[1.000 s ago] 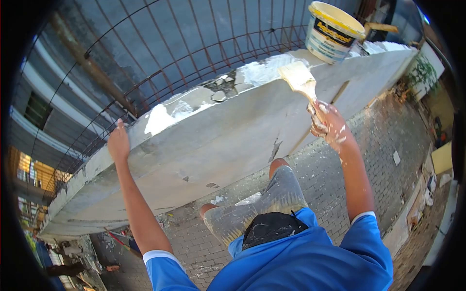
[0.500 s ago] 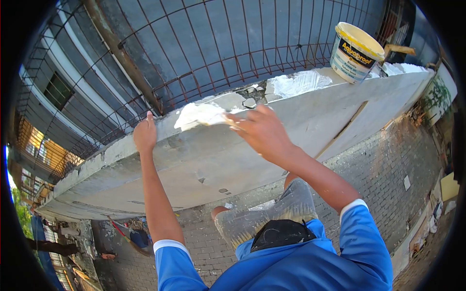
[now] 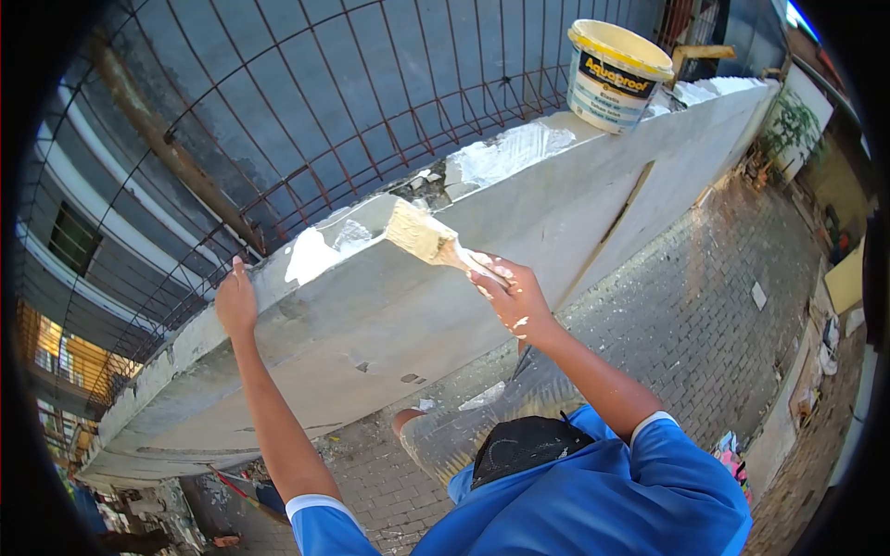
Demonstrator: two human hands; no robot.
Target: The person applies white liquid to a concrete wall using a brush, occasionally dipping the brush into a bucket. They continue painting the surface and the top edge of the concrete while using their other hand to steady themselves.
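- A flat, cream-coated paintbrush (image 3: 422,233) is gripped in the right hand (image 3: 514,298), bristles pointed up-left of the fingers, long axis slanted.
- Its handle is smeared white.
- A grey concrete wall (image 3: 371,306) is touched by the left hand (image 3: 237,301); finger closure cannot be told.
- A yellow-rimmed plastic bucket (image 3: 607,83) is set up-right of the right fingers.

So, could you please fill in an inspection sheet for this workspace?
Surface: wall top is grey with white patches.
Job's things: paintbrush in hand; Aquaproof bucket upright on the wall top.
Clutter: broken fragments between white patches; scraps along the paving's far right.
Hands: right hand has its fingers around the paintbrush handle; left hand at the wall's edge.
Cables: nothing seen.
Surroundings: wire mesh behind, brick paving below.
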